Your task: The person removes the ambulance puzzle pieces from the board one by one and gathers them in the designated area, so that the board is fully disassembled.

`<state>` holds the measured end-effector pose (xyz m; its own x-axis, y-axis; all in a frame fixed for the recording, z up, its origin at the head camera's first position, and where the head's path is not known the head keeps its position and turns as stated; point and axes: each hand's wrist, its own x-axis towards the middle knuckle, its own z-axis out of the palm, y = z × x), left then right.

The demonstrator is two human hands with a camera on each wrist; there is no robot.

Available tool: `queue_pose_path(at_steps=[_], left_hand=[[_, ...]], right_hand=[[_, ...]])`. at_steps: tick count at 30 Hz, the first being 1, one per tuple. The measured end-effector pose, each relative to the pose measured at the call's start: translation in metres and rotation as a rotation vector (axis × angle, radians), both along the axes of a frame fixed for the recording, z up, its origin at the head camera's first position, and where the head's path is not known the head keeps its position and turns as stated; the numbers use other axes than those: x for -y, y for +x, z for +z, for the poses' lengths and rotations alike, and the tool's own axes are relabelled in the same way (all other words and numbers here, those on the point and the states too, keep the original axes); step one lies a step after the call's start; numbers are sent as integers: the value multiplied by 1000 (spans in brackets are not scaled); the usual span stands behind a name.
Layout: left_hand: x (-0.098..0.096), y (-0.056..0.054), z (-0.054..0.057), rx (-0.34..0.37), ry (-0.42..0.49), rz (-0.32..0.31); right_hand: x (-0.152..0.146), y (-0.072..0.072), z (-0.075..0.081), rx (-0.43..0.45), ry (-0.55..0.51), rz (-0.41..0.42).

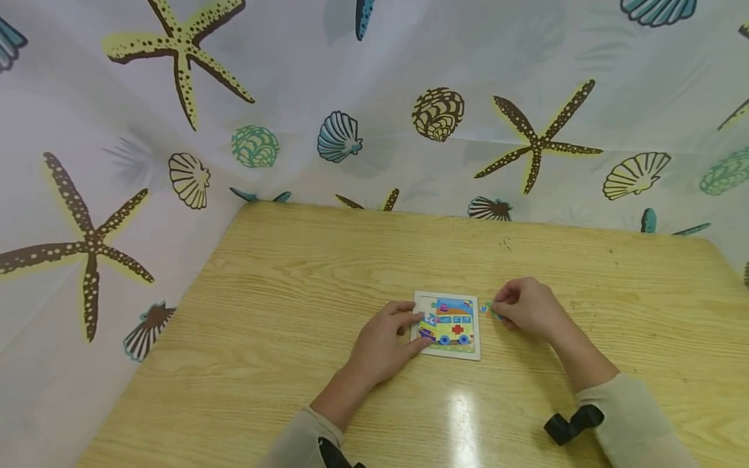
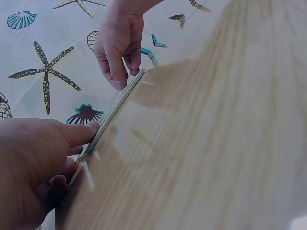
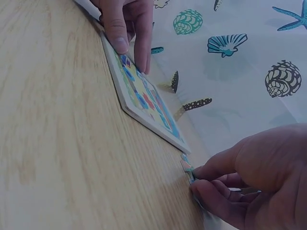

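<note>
A small framed jigsaw puzzle (image 1: pixel 459 328) lies on the table, showing a yellow ambulance with a red cross. Pale bare backing shows at its upper left corner. My left hand (image 1: pixel 383 344) holds the puzzle at its left side, thumb over the near edge and fingers on the left part. To the right of the frame, my right hand (image 1: pixel 529 309) pinches a small colourful puzzle piece (image 1: pixel 486 309) between thumb and index finger. In the right wrist view the piece (image 3: pixel 186 163) is close over the table beside the frame's corner, partly hidden by the fingertips.
The wooden table (image 1: pixel 263 312) extends around the puzzle on all sides. A white curtain (image 1: pixel 386 169) with starfish and shells hangs along its back and left edges. A black strap (image 1: pixel 573 424) sits on the right sleeve.
</note>
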<state>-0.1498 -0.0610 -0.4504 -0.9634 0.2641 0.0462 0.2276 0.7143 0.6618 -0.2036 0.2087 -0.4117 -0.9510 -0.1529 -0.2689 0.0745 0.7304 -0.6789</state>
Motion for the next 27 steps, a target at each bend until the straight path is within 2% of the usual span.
queue_pose_path(at_steps=[9,16,23,27], left_hand=[[1,1,0,-4,3,-6],[2,0,1,2,15,-1],[2,-1,-1,-3,13,-12],[2,-2,0,-7,7,-14]], right_hand=[[5,-5,-2,-65,-48,46],[19,-15,-5,-74,-122,198],[32,-20,-5,-101,-101,315],[39,-22,-3,-105,-90,349]])
